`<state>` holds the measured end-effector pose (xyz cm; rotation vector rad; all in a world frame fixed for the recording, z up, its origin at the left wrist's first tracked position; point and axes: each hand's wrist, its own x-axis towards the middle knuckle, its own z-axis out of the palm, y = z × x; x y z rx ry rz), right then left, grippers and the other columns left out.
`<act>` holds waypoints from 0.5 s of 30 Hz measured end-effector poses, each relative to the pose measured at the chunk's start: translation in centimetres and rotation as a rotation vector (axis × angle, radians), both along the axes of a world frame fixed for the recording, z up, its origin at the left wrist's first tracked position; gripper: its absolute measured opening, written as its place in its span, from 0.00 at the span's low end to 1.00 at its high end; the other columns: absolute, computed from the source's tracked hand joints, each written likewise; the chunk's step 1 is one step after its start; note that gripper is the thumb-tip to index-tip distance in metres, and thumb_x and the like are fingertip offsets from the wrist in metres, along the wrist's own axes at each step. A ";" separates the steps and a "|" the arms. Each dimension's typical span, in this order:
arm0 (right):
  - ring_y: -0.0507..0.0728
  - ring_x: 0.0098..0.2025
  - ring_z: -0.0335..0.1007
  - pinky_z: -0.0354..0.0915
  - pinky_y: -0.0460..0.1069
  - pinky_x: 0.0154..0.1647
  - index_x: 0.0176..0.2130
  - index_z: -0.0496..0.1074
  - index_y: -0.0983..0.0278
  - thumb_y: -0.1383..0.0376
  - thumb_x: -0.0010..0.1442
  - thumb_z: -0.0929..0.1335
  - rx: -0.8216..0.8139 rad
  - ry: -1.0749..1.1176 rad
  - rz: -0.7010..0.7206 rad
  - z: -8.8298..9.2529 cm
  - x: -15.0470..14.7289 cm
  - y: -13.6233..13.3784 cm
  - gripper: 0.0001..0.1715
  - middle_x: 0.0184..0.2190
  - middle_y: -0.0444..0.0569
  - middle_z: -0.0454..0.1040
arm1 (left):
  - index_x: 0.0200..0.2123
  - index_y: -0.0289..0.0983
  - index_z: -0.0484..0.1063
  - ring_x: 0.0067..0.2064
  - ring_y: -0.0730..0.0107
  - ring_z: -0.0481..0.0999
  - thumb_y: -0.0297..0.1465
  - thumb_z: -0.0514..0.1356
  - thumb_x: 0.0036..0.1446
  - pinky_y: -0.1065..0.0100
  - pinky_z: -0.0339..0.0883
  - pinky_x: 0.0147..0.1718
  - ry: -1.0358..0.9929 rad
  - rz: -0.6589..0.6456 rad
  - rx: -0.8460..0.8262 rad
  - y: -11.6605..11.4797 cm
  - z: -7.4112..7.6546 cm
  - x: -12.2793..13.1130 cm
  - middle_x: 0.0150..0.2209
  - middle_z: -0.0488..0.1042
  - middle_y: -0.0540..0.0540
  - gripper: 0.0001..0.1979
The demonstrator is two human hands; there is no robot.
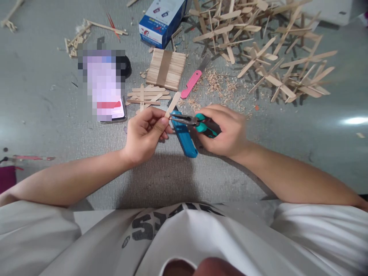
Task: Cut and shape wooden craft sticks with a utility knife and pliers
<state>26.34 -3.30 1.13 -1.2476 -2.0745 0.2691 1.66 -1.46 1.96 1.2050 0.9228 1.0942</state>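
Pinched between the thumb and fingers of my left hand (148, 132) is a wooden craft stick (173, 103), tilted up and to the right. My right hand (225, 130) is wrapped round the green and black handles of a pair of pliers (185, 119). The jaws point left and reach the stick by my left fingertips; whether they grip it I cannot tell. A blue utility knife (186, 140) lies on the table under the pliers. Just beyond my left hand lie several loose craft sticks (149, 93).
A banded bundle of craft sticks (168, 69), a pink folding knife (192, 83) and wood shavings (215, 82) lie ahead. A blue and white box (162, 23) stands behind them. Crossed-stick pieces (276, 57) pile up at the right. A phone (116, 111), partly blurred, is at the left.
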 end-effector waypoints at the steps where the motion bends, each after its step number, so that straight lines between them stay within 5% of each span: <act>1: 0.64 0.41 0.82 0.77 0.58 0.43 0.47 0.78 0.57 0.61 0.61 0.72 -0.017 -0.011 -0.002 0.1 0.0 -0.1 0.13 0.42 0.52 0.85 | 0.36 0.38 0.75 0.23 0.76 0.78 0.55 0.74 0.61 0.75 0.75 0.23 0.003 -0.002 0.008 0.0 0.0 0.0 0.26 0.82 0.49 0.26; 15: 0.67 0.46 0.83 0.78 0.61 0.48 0.48 0.78 0.56 0.61 0.59 0.72 -0.034 -0.034 -0.043 -1.0 0.2 0.3 0.15 0.46 0.54 0.85 | 0.35 0.40 0.74 0.23 0.74 0.77 0.55 0.74 0.61 0.72 0.76 0.24 0.006 -0.001 0.009 0.2 0.0 0.0 0.25 0.80 0.50 0.26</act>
